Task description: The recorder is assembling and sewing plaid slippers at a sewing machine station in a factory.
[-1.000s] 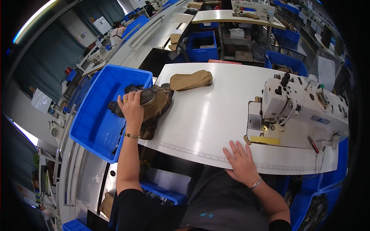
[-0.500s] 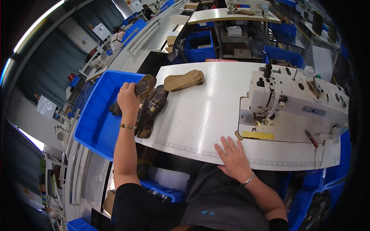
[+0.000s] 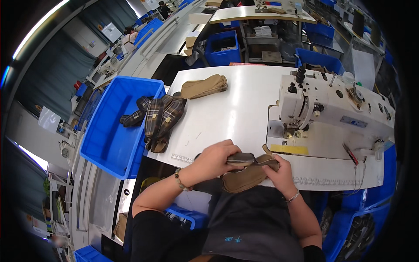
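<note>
Over the front edge of the sewing table, a brown cloth shoe piece (image 3: 244,180) with a dark upper part is between my two hands. My left hand (image 3: 212,162) grips its dark side, fingers wrapped round it. At the other end my right hand (image 3: 281,175) pinches the curved brown rim. Several plaid shoe pieces (image 3: 168,115) lie heaped at the table's left edge, partly over the blue bin (image 3: 102,150). Farther back rests a stack of brown sole-shaped pieces (image 3: 204,86).
A white sewing machine (image 3: 336,109) stands on the table (image 3: 218,126) at the right, with a yellow strip (image 3: 289,149) before its needle. Red-handled snips (image 3: 350,153) lie beside it. A ruler scale (image 3: 314,181) runs along the front edge. More blue bins surround the table.
My left hand has come from the heap at the bin to the table's front with the brown shoe piece. My right hand, flat on the table before, now grips it too.
</note>
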Action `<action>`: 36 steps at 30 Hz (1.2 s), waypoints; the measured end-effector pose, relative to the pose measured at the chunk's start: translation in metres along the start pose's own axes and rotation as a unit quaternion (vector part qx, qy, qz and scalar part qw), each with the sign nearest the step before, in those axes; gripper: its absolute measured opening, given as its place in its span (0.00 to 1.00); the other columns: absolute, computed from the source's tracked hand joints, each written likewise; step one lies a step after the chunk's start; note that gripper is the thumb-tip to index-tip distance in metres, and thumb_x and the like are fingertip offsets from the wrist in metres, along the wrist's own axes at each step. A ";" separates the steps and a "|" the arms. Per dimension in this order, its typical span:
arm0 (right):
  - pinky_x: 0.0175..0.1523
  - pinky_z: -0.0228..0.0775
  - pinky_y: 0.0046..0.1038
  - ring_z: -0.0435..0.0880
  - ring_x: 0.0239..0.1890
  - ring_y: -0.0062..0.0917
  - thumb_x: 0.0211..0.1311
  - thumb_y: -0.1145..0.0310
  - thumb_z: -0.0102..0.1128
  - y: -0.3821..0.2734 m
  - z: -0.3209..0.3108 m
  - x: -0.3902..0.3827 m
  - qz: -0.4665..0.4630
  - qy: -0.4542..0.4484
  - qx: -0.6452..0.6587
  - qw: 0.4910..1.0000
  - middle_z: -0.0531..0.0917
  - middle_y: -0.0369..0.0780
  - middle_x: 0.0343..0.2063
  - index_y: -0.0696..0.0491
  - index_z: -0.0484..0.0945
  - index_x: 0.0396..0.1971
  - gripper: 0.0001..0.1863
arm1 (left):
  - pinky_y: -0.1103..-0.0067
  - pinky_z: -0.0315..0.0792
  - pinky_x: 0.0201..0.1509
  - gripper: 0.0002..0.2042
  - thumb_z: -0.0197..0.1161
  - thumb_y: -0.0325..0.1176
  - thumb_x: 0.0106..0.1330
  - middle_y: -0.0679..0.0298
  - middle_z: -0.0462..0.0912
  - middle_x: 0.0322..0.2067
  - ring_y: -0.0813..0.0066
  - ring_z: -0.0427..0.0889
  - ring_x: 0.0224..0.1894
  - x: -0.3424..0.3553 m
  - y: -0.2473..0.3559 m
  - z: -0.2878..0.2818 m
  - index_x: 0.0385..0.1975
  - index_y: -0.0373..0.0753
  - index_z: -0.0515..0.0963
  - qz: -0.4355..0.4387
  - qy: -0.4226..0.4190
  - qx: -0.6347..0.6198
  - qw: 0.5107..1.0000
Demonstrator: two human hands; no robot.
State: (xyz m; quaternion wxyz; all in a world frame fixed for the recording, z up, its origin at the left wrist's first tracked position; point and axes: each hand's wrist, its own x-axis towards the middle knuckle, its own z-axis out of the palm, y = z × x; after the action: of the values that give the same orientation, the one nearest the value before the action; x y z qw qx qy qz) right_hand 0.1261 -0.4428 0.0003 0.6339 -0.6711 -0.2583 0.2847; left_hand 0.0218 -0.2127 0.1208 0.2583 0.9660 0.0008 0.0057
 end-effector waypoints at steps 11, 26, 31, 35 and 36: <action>0.33 0.70 0.18 0.75 0.27 0.12 0.63 0.74 0.64 -0.009 -0.025 -0.021 -0.059 0.110 0.007 0.992 0.82 0.34 0.26 0.62 0.79 0.39 0.08 | 0.46 0.61 0.64 0.36 0.71 0.52 0.56 0.56 0.67 0.67 0.51 0.64 0.69 -0.003 -0.212 -0.096 0.65 0.45 0.69 -0.322 0.251 0.445 0.797; 0.27 0.70 0.28 0.80 0.20 0.35 0.56 0.71 0.69 -0.005 -0.025 -0.035 -0.148 0.149 -0.226 0.951 0.81 0.42 0.20 0.57 0.80 0.30 0.07 | 0.36 0.45 0.69 0.42 0.77 0.56 0.47 0.56 0.66 0.70 0.48 0.55 0.74 0.043 -0.205 -0.111 0.62 0.41 0.74 -0.330 0.154 0.253 0.896; 0.25 0.68 0.32 0.79 0.19 0.35 0.54 0.69 0.70 -0.002 -0.023 -0.036 -0.219 0.136 -0.322 0.911 0.79 0.39 0.19 0.54 0.80 0.29 0.07 | 0.35 0.44 0.69 0.54 0.79 0.58 0.41 0.53 0.63 0.71 0.48 0.52 0.75 0.136 -0.180 -0.079 0.69 0.39 0.63 -0.222 0.120 0.309 0.917; 0.25 0.67 0.32 0.78 0.18 0.37 0.53 0.72 0.68 -0.003 -0.022 -0.037 -0.234 0.134 -0.320 0.908 0.78 0.42 0.18 0.55 0.79 0.27 0.06 | 0.35 0.44 0.69 0.61 0.76 0.66 0.38 0.53 0.61 0.71 0.46 0.49 0.76 0.176 -0.198 -0.059 0.73 0.39 0.56 -0.253 0.049 0.266 0.929; 0.25 0.67 0.32 0.78 0.18 0.37 0.53 0.72 0.68 -0.002 -0.021 -0.037 -0.238 0.132 -0.314 0.910 0.78 0.42 0.18 0.56 0.79 0.28 0.06 | 0.35 0.47 0.67 0.60 0.70 0.72 0.43 0.51 0.61 0.71 0.44 0.50 0.76 0.176 -0.221 -0.042 0.72 0.37 0.56 -0.249 0.039 0.219 0.942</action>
State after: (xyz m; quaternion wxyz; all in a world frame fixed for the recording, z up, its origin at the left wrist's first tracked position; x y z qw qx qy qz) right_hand 0.1151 -0.4832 0.0052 0.4680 -0.7855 -0.4002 -0.0618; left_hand 0.1977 0.0002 0.0491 0.0332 0.9667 0.2530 -0.0217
